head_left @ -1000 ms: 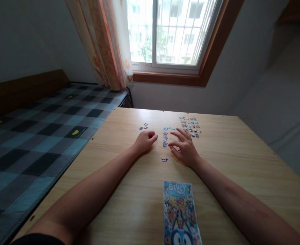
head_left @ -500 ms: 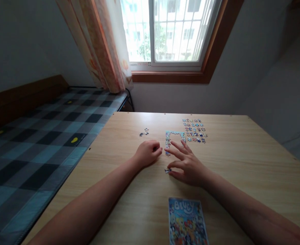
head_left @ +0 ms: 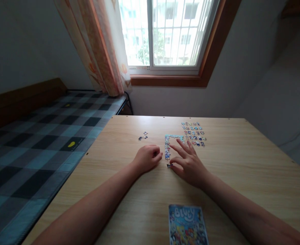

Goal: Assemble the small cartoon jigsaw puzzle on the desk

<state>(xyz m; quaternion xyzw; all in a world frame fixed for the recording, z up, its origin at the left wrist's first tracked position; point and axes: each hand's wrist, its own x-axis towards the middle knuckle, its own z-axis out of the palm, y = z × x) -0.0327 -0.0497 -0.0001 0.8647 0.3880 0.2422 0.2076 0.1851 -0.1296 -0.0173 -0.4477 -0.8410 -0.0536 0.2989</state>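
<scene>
Between the thumb and index finger of my right hand (head_left: 187, 161) is a small dark-and-white puzzle piece (head_left: 168, 165), with the other fingers spread over the puzzle. It sits just below the lower left end of a partly joined puzzle border (head_left: 167, 149), whose left and top sides show; my fingers cover much of its right side. My left hand (head_left: 148, 158) rests curled on the table, left of the border. Whether anything lies inside its closed fingers is hidden.
Loose puzzle pieces (head_left: 194, 133) lie in rows at the back right. A few more pieces (head_left: 143, 136) lie beyond my left hand. Near me is a Bluey picture box or card (head_left: 187, 224) on the wooden table (head_left: 129, 211). A bed (head_left: 50, 143) adjoins the left side.
My right hand has brought the puzzle piece up towards the lower left end of the border. My left hand stays curled in place. The view has tilted slightly.
</scene>
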